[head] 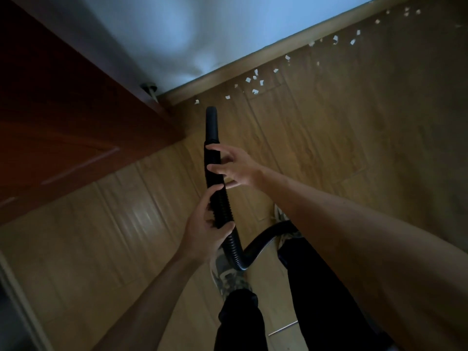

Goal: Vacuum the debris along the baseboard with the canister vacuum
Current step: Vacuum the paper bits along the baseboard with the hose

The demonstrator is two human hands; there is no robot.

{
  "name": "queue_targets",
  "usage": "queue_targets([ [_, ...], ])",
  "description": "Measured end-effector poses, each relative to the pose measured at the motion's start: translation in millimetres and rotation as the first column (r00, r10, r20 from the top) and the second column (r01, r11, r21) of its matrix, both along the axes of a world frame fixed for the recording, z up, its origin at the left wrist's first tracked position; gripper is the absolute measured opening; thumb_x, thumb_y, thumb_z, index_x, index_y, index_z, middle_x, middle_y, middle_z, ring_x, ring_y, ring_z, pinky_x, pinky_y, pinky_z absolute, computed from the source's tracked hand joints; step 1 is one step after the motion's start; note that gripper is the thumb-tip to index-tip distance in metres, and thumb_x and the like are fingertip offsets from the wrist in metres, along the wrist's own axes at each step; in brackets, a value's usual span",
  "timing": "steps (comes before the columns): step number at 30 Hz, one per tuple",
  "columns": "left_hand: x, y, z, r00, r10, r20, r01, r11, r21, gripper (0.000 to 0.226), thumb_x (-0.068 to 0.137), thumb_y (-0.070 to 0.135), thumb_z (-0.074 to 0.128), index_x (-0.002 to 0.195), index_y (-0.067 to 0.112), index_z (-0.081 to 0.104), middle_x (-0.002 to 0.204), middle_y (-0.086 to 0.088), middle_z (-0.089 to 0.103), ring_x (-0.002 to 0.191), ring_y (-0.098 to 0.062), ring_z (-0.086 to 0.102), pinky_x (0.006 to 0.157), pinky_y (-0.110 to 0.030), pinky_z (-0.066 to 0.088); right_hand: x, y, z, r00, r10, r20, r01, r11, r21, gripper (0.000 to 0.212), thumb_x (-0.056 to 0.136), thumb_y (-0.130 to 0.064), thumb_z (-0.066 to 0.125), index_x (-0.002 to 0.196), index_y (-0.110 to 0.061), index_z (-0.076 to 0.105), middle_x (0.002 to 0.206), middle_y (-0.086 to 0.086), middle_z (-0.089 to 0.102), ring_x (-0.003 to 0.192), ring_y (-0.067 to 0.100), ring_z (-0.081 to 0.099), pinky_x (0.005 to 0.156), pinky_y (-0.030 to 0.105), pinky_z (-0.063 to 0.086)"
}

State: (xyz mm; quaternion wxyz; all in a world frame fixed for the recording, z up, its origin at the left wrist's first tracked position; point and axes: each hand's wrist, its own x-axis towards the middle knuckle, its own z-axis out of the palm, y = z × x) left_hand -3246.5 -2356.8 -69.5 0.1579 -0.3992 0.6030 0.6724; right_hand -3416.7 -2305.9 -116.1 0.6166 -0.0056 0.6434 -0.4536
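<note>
Gripping the ribbed hose low down, the left hand curls round it, while the right hand, fingers loosely spread, touches it higher up. The nozzle points toward the far baseboard, stopping short of the white scraps strewn along the floor to the right. A red-brown door stands at left.

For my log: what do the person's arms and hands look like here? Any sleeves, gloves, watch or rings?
The left forearm and right forearm are bare to the frame edge, no sleeve in view. The left hand and right hand wear no gloves; no watch, bracelet or ring shows, though the picture is dim.
</note>
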Motion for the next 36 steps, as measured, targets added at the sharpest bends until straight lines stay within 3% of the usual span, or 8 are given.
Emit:
queue_targets([
  [2, -7.7, 1.7, -5.7, 0.999, 0.035, 0.002, -0.035, 0.999, 0.029, 0.071, 0.085, -0.003, 0.071, 0.138, 0.038, 0.046, 0.12, 0.001, 0.06, 0.099, -0.015, 0.07, 0.077, -0.023, 0.058, -8.0, -2.4, -8.0, 0.996, 0.082, 0.027, -0.082, 0.997, 0.013, 0.061, 0.092, -0.014, 0.067, 0.144, -0.035, 0.043, 0.119, 0.002, 0.061, 0.1, 0.02, 0.068, 0.076, 0.037, 0.06],
  [7, -21.7, 5.4, -21.9, 0.996, 0.085, 0.018, -0.086, 0.994, 0.068, 0.07, 0.083, -0.003, 0.073, 0.128, 0.046, 0.05, 0.118, -0.001, 0.06, 0.096, -0.019, 0.071, 0.083, -0.038, 0.06, -24.8, -2.4, -27.2, 0.972, 0.199, 0.127, -0.2, 0.98, 0.001, 0.073, 0.089, -0.012, 0.07, 0.147, -0.04, 0.036, 0.125, 0.005, 0.058, 0.105, 0.024, 0.067, 0.077, 0.038, 0.059],
  [11, -29.2, 1.6, -37.2, 0.997, 0.074, 0.034, -0.077, 0.994, 0.076, 0.071, 0.083, 0.001, 0.074, 0.13, 0.049, 0.049, 0.12, 0.002, 0.059, 0.093, -0.016, 0.072, 0.076, -0.029, 0.059, -36.7, -4.6, -42.7, 0.963, 0.211, 0.167, -0.212, 0.977, -0.012, 0.075, 0.089, -0.009, 0.069, 0.149, -0.037, 0.034, 0.126, 0.006, 0.058, 0.105, 0.024, 0.067, 0.084, 0.041, 0.058],
  [18, -46.0, -15.9, -66.5, 1.0, 0.016, -0.004, -0.016, 0.997, 0.076, 0.073, 0.084, 0.001, 0.073, 0.134, 0.046, 0.047, 0.131, 0.002, 0.056, 0.111, -0.021, 0.062, 0.079, -0.024, 0.056, -62.7, -22.9, -65.4, 0.951, 0.283, 0.124, -0.283, 0.959, -0.018, 0.071, 0.091, -0.008, 0.067, 0.148, -0.035, 0.035, 0.13, 0.007, 0.055, 0.104, 0.023, 0.066, 0.082, 0.04, 0.059],
  [22, -57.2, -26.1, -79.2, 1.0, 0.007, 0.0, -0.007, 0.994, 0.112, 0.072, 0.085, 0.005, 0.073, 0.128, 0.057, 0.047, 0.129, 0.006, 0.058, 0.11, -0.025, 0.062, 0.078, -0.031, 0.057, -74.7, -31.3, -79.2, 0.945, 0.307, 0.112, -0.31, 0.951, 0.012, 0.068, 0.093, -0.008, 0.065, 0.148, -0.035, 0.035, 0.127, 0.007, 0.058, 0.103, 0.023, 0.067, 0.08, 0.038, 0.059],
  [25, -66.1, -32.3, -87.0, 1.0, 0.003, 0.024, -0.006, 0.994, 0.106, 0.071, 0.086, 0.009, 0.074, 0.129, 0.058, 0.044, 0.124, 0.007, 0.058, 0.107, -0.023, 0.064, 0.073, -0.032, 0.059, -80.0, -41.4, -87.6, 0.938, 0.332, 0.094, -0.336, 0.942, 0.026, 0.066, 0.094, -0.009, 0.063, 0.147, -0.037, 0.037, 0.127, 0.006, 0.057, 0.104, 0.022, 0.066, 0.083, 0.042, 0.058],
  [31, -74.9, -37.6, -97.8, 0.997, 0.009, 0.071, -0.015, 0.997, 0.074, 0.073, 0.085, 0.012, 0.075, 0.132, 0.055, 0.04, 0.126, 0.004, 0.058, 0.11, -0.024, 0.064, 0.069, -0.039, 0.062, -81.2, -59.1, -98.9, 0.936, 0.335, 0.107, -0.344, 0.936, 0.077, 0.065, 0.095, -0.005, 0.06, 0.145, -0.039, 0.039, 0.132, 0.005, 0.056, 0.108, 0.024, 0.063, 0.077, 0.038, 0.057],
  [36, -78.0, -39.9, -102.0, 0.995, 0.031, 0.096, -0.041, 0.994, 0.104, 0.073, 0.086, 0.011, 0.074, 0.133, 0.055, 0.04, 0.123, -0.001, 0.058, 0.092, -0.032, 0.072, 0.068, -0.056, 0.061, -83.9, -63.2, -103.6, 0.943, 0.32, 0.09, -0.328, 0.94, 0.095, 0.063, 0.094, -0.004, 0.06, 0.144, -0.039, 0.041, 0.13, 0.005, 0.057, 0.109, 0.025, 0.062, 0.078, 0.038, 0.057],
])
